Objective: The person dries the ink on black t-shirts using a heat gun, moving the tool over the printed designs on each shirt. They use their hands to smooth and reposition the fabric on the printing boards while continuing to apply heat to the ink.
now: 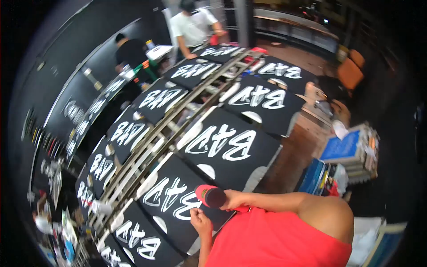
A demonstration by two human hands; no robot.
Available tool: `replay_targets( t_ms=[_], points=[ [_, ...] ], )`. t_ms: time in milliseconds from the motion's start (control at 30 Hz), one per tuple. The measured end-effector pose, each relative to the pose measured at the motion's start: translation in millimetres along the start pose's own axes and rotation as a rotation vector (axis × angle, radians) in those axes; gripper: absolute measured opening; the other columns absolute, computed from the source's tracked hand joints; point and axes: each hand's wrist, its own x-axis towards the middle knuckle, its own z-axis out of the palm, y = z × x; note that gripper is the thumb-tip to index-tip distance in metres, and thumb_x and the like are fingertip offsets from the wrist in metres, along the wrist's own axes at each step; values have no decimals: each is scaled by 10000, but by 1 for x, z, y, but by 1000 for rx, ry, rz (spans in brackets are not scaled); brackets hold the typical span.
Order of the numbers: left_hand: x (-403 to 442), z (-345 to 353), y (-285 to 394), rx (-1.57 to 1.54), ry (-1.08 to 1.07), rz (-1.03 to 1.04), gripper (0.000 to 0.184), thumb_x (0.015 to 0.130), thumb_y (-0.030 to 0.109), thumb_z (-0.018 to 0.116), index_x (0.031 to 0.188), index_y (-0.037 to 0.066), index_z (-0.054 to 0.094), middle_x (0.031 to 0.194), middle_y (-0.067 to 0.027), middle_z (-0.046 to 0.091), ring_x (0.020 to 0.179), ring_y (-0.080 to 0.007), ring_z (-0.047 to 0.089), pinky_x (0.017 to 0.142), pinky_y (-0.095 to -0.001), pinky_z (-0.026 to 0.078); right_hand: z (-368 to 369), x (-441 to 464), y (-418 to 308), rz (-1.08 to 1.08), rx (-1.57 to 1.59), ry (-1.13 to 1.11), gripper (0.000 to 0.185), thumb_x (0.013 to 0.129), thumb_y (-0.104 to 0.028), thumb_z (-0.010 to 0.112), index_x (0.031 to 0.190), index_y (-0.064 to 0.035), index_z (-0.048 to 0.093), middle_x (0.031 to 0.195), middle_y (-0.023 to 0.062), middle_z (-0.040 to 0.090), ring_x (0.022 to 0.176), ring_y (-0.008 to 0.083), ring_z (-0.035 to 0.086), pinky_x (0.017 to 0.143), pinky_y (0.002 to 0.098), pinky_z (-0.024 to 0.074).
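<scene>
My right hand (231, 200) is closed around a red hand-held dryer (208, 195) with a round black end. It is held over a black fabric panel (180, 229) printed with large white lettering. My left hand (201, 221) hovers close to the dryer, above the same panel, with its fingers curled in. Whether anything is between those fingers cannot be seen. Beyond the dryer lies another black panel (262, 167) with the same white letters.
More printed panels lie in two rows along a ladder-like rail (171, 126). A person in a white shirt (192, 27) leans over the far end; another in dark clothing (130, 51) works at the left. Stacked screen frames (356, 151) stand at the right, near an orange chair (350, 72).
</scene>
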Motion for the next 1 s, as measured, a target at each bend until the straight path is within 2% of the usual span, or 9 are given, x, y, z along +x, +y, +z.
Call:
replay_targets(
  t_ms=[167, 267, 333, 400, 433, 500, 800, 867, 1000],
  points=[
    [60, -26, 113, 191, -576, 323, 118, 825, -27, 582, 890, 35, 660, 771, -124, 667, 704, -265, 659, 671, -366, 516, 3, -27, 17, 63, -8, 154, 237, 765, -113, 704, 980, -26, 655, 728, 55, 647, 590, 165, 626, 520, 348, 501],
    [85, -60, 220, 148, -519, 822, 220, 727, -68, 629, 924, 20, 669, 879, -120, 708, 761, -267, 680, 684, -353, 522, -9, -55, 1, 69, -95, 223, 309, 784, -72, 699, 1082, -24, 630, 852, 62, 673, 709, 165, 656, 606, 336, 529],
    [67, -75, 283, -223, -467, 827, 237, 936, 187, 570, 889, -21, 674, 799, -160, 700, 742, -264, 675, 723, -372, 523, -18, -70, -8, 136, -76, 227, 386, 786, -45, 701, 1162, -26, 620, 956, 71, 686, 801, 161, 667, 652, 330, 539],
    [64, -113, 322, 138, -529, 1083, 240, 1008, 225, 503, 932, 48, 646, 904, -84, 696, 828, -220, 655, 852, -424, 524, -32, -72, 10, 133, -23, 287, 413, 793, -52, 712, 1198, -40, 631, 1005, 77, 692, 834, 159, 671, 667, 334, 544],
    [64, -109, 336, -168, -638, 1137, 230, 1011, 219, 481, 982, 43, 626, 970, -87, 661, 882, -203, 630, 878, -407, 509, -40, -73, 21, 133, -20, 272, 413, 793, -52, 712, 1198, -40, 631, 1005, 77, 692, 834, 159, 671, 667, 334, 544],
    [54, -85, 349, -543, -798, 1175, 237, 1019, 207, 436, 1081, 34, 585, 1101, -94, 589, 990, -169, 582, 930, -374, 478, -58, -73, 42, -244, -43, 333, 414, 807, -76, 727, 1212, -53, 642, 1053, 92, 687, 859, 157, 674, 673, 339, 548],
    [35, 75, 398, -807, -906, 1191, 491, 1047, 159, 256, 1480, -3, 422, 1627, -121, 302, 1422, -32, 388, 1139, -242, 356, -203, -129, 14, 43, -7, 362, 155, 833, -161, 741, 916, -41, 690, 711, 26, 652, 626, 128, 606, 596, 322, 511],
    [30, 94, 392, -573, -487, 1234, 301, 1026, 333, 518, 916, 106, 680, 1265, -39, 681, 1312, -177, 557, 1089, -393, 465, -252, -147, 17, 79, -2, 281, 238, 824, -170, 751, 1018, -43, 696, 834, 69, 700, 754, 160, 659, 702, 336, 547],
    [49, 123, 400, -508, -747, 1060, 365, 1020, 407, 512, 1252, 145, 614, 1403, 1, 584, 1371, -192, 486, 1157, -494, 374, -335, -181, 5, -156, -382, 420, 488, 816, -165, 772, 1272, -67, 626, 1223, 133, 692, 1160, 225, 641, 970, 372, 508]
  ],
)
